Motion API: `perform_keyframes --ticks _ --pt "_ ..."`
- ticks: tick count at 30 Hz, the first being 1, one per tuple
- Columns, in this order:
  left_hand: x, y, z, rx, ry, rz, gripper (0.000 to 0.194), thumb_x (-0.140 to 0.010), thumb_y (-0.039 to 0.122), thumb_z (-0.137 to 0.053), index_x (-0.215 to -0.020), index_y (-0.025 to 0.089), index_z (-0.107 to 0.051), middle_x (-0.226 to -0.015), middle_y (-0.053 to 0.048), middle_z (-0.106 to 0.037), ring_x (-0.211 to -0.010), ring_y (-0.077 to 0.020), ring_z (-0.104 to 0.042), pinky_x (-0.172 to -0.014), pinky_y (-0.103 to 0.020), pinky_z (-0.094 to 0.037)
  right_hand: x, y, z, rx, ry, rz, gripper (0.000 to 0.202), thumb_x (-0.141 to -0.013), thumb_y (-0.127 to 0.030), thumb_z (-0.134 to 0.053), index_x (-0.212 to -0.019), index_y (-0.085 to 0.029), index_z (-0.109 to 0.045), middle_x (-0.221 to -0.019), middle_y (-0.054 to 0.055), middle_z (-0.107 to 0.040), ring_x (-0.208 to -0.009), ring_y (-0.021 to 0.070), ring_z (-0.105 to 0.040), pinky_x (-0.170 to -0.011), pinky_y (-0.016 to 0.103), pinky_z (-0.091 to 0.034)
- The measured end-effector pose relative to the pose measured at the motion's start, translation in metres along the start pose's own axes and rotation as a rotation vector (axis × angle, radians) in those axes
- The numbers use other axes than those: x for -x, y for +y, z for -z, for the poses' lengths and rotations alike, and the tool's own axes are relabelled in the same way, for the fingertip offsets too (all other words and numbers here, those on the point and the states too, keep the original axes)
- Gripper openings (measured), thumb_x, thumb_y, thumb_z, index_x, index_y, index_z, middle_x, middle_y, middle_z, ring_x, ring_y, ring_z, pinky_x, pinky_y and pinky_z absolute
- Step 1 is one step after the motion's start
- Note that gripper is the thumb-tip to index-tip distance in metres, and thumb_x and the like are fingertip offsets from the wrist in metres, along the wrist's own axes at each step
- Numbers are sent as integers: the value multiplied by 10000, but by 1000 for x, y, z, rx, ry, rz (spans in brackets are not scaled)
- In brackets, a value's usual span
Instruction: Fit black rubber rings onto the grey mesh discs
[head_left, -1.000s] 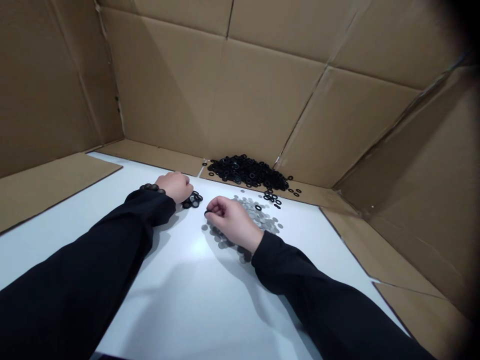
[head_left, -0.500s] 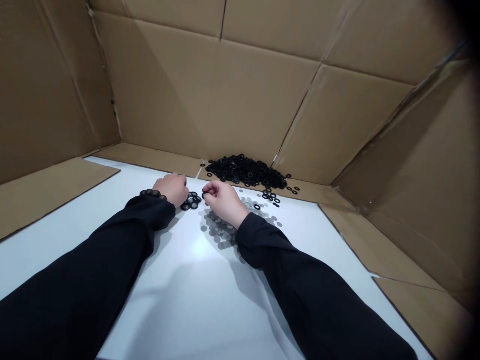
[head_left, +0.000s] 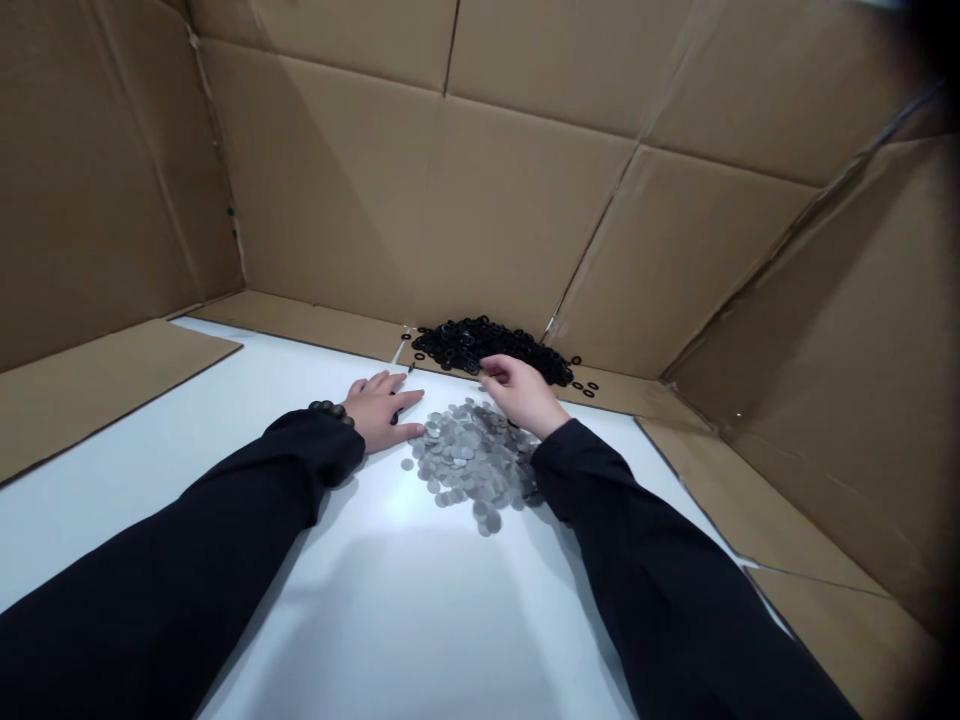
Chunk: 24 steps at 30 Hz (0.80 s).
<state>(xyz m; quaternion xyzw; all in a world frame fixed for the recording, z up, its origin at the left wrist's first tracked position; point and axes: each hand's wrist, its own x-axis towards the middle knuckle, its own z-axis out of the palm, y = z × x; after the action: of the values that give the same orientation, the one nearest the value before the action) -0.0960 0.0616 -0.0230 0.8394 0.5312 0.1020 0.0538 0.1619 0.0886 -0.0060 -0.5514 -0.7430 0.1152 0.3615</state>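
Observation:
My left hand (head_left: pixel 381 410) lies with fingers spread over the white surface, left of the heap of grey discs (head_left: pixel 469 450). It covers most of the small group of black rings seen there before; a dark bit shows under the palm. A bead bracelet circles this wrist. At the front of the pile of black rings (head_left: pixel 465 340), my right hand (head_left: pixel 517 390) is closed, thumb and fingertips together. Whatever they hold, if anything, cannot be made out. The right hand and sleeve hide part of the pile and the discs' right side.
Cardboard walls (head_left: pixel 525 200) enclose the white tabletop (head_left: pixel 390 620) at the back and both sides. Flat cardboard strips (head_left: pixel 315 320) lie along its edges. A few loose black rings (head_left: pixel 586 388) lie right of the pile.
My left hand has opened and moved right, over the small group of rings. My right hand has moved right, away from that group, to the front of the black pile.

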Motion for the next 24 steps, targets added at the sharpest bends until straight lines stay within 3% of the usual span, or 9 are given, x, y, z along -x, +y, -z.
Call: perform_keyframes --ticks 3,5,9,13,16,20,24 --pt "-5 -4 -7 -27 22 1 527 -913 448 -383 -1376 237 -520 -1533 -115 -369 -1411 -292 -333 -1152 -488 -244 5 51 32 144 144 -71 327 -809 -222 -572 -1104 -114 -664 -1081 143 -675 -897 213 -643 -893 376 -493" --pt "-11 -8 -9 -40 59 6 525 -921 420 -364 -1362 188 -528 -1532 -135 -367 -1413 -288 -332 -1145 -465 -273 8 79 47 222 222 -104 344 -812 -232 -553 -1099 -77 -661 -1069 176 -657 -868 230 -633 -893 405 -486" --pt "-25 -9 -7 -16 89 -22 579 -943 454 -301 -1443 190 -427 -1591 -106 -256 -1453 -273 -261 -1173 -472 -221 6 105 55 317 248 -72 340 -847 -239 -497 -1107 -101 -666 -1065 148 -656 -914 229 -613 -916 369 -467" --pt "-38 -4 -2 -7 63 -91 589 -964 490 -216 -1485 250 -352 -1613 -33 -185 -1489 -235 -159 -1190 -517 -119 4 109 49 395 190 -32 331 -868 -244 -488 -1111 -129 -680 -1114 137 -657 -1059 256 -562 -996 371 -407" --pt "-46 -3 -2 -26 -7 -135 559 -970 460 -204 -1455 265 -403 -1598 -29 -228 -1484 -220 -182 -1185 -529 -102 9 110 47 441 163 -53 355 -885 -240 -470 -1150 -114 -670 -1180 159 -639 -1109 288 -527 -1019 409 -381" --pt "-50 -7 -5 -52 -19 -152 533 -961 430 -243 -1401 241 -478 -1531 -68 -393 -1417 -240 -340 -1150 -516 -228 15 100 46 468 113 -57 374 -906 -251 -459 -1193 -103 -649 -1218 178 -618 -1129 299 -513 -1030 426 -363" --pt "-42 -8 -2 -75 80 -133 474 -937 352 -308 -1253 171 -611 -1381 -129 -556 -1272 -245 -500 -1074 -404 -364 2 62 35 457 -17 40 344 -926 -242 -458 -1197 -135 -640 -1170 142 -646 -1091 227 -556 -991 334 -395"
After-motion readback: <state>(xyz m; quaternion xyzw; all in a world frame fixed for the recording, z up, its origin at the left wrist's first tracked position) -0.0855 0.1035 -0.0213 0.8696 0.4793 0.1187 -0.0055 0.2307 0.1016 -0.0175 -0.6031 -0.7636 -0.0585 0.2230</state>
